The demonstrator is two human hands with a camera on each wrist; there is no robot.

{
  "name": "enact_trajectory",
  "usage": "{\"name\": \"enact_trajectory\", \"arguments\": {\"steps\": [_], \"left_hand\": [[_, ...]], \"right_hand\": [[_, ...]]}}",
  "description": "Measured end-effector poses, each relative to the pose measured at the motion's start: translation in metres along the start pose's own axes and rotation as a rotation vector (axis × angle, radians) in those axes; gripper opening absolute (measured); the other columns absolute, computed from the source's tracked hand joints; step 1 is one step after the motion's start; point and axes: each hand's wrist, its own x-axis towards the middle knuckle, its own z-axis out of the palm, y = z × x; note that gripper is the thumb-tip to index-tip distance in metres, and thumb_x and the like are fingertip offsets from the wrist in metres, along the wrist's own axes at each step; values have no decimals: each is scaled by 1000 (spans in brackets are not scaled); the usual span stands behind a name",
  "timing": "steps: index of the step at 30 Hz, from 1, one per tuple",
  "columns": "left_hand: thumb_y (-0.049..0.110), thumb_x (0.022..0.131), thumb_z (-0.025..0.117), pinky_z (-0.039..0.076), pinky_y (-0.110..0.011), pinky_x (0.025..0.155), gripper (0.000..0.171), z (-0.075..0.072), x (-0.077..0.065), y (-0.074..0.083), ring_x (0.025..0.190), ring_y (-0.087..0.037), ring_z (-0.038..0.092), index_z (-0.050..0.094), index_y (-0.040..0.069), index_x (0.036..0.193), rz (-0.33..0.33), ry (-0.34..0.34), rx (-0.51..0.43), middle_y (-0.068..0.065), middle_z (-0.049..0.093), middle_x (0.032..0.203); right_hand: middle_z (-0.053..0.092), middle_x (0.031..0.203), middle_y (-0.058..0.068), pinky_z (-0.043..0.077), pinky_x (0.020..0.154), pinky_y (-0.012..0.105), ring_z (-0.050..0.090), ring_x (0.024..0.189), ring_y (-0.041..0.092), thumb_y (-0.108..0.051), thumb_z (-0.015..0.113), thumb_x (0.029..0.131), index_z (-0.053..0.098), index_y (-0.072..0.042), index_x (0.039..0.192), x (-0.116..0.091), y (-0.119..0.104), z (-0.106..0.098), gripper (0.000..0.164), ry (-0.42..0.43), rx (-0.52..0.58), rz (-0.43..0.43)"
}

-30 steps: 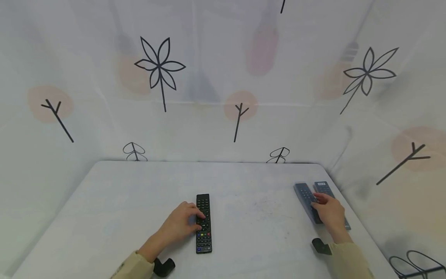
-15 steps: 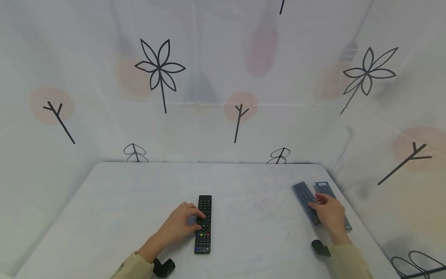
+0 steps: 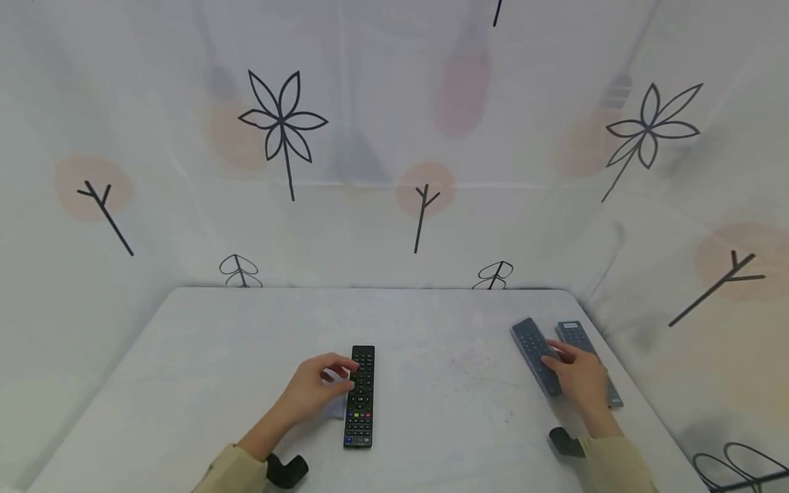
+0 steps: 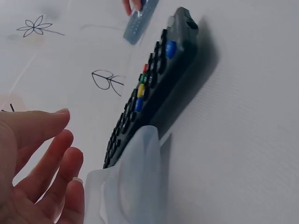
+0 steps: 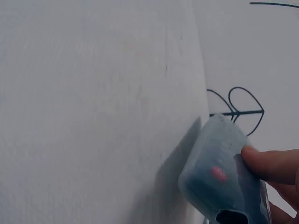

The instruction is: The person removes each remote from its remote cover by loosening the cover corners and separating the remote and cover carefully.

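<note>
A black remote control (image 3: 360, 428) with coloured buttons lies near the middle of the white table. My left hand (image 3: 308, 389) hovers at its left side, fingers loosely bent; the left wrist view shows them holding nothing. Between that hand and the remote sits a translucent plastic piece (image 4: 140, 182), maybe a cover. Over at the right, my right hand (image 3: 582, 380) grips a blue-grey remote control (image 3: 531, 346) in a clear cover, thumb on its face in the right wrist view. A second blue-grey remote (image 3: 574, 334) lies just right of it, partly hidden behind the hand.
The table's right edge (image 3: 641, 383) runs close beside the second blue-grey remote. A patterned cloth backdrop (image 3: 370, 233) rises behind the table and along its sides. Dark wrist mounts (image 3: 287, 471) sit at both cuffs.
My left hand has drawn back left from the black remote, uncovering the translucent piece. The gripped blue-grey remote has shifted left, widening its gap from the second one. The black remote straightened slightly.
</note>
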Motion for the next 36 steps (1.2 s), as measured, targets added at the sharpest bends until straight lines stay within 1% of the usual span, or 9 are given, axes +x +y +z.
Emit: {"name": "enact_trajectory", "arguments": {"steps": [2, 6, 10, 15, 19, 23, 28, 30, 36], "left_hand": [[12, 87, 77, 51, -30, 80, 29, -1, 1, 1, 94, -14, 63, 70, 14, 115, -27, 12, -46, 4, 69, 108], [10, 89, 75, 52, -28, 80, 37, -2, 2, 5, 97, -16, 64, 66, 12, 125, -63, 39, -118, -1, 68, 116], [9, 89, 75, 52, -28, 81, 48, -2, 4, 9, 100, -18, 64, 59, 14, 135, -89, 65, -166, -4, 66, 124], [4, 89, 74, 52, -26, 82, 57, 0, 6, 15, 102, -21, 65, 54, 18, 141, -123, 77, -206, -8, 63, 130], [-2, 89, 71, 52, -26, 84, 64, 4, 10, 20, 104, -26, 65, 47, 15, 147, -142, 66, -223, -13, 61, 133], [-1, 90, 71, 51, -25, 85, 69, 7, 13, 25, 105, -28, 65, 42, 14, 150, -124, 34, -248, -14, 60, 134], [8, 91, 72, 50, -25, 86, 67, 8, 15, 30, 106, -23, 64, 42, 16, 150, -106, -55, -345, -10, 62, 133], [10, 92, 72, 49, -25, 87, 66, 10, 16, 31, 104, -22, 64, 42, 15, 150, -101, -89, -369, -9, 64, 131], [10, 92, 72, 50, -25, 83, 64, 15, 18, 34, 98, -20, 65, 43, 12, 149, -65, -149, -353, -8, 67, 124]], "right_hand": [[55, 133, 32, 45, 93, 55, 53, 120, 46, -10, 71, 92, 57, 0, 136, -4, -5, 1, 48, -39, 63, 15], [52, 136, 31, 43, 98, 55, 49, 126, 45, -15, 72, 92, 56, -1, 138, -14, -18, 3, 51, -142, 158, -5], [52, 137, 30, 45, 98, 54, 50, 126, 44, -19, 73, 92, 56, -2, 139, -27, -33, 4, 53, -223, 208, -42], [53, 137, 29, 47, 97, 51, 51, 125, 41, -21, 75, 91, 58, -1, 137, -43, -51, 10, 53, -303, 282, -86], [57, 134, 25, 46, 99, 50, 54, 124, 38, -22, 76, 89, 61, -3, 134, -56, -63, 17, 51, -347, 312, -114], [62, 128, 20, 50, 93, 44, 59, 114, 31, -23, 78, 87, 66, -8, 130, -71, -74, 25, 48, -391, 339, -116], [67, 119, 14, 53, 80, 32, 63, 101, 23, -19, 81, 84, 69, -9, 126, -89, -88, 32, 44, -452, 400, -107], [68, 117, 13, 53, 78, 31, 63, 98, 22, -17, 81, 84, 70, -8, 125, -96, -94, 34, 44, -478, 433, -105], [68, 116, 14, 54, 79, 35, 65, 97, 23, -18, 80, 84, 68, -5, 127, -111, -108, 36, 46, -586, 492, -134]]}}
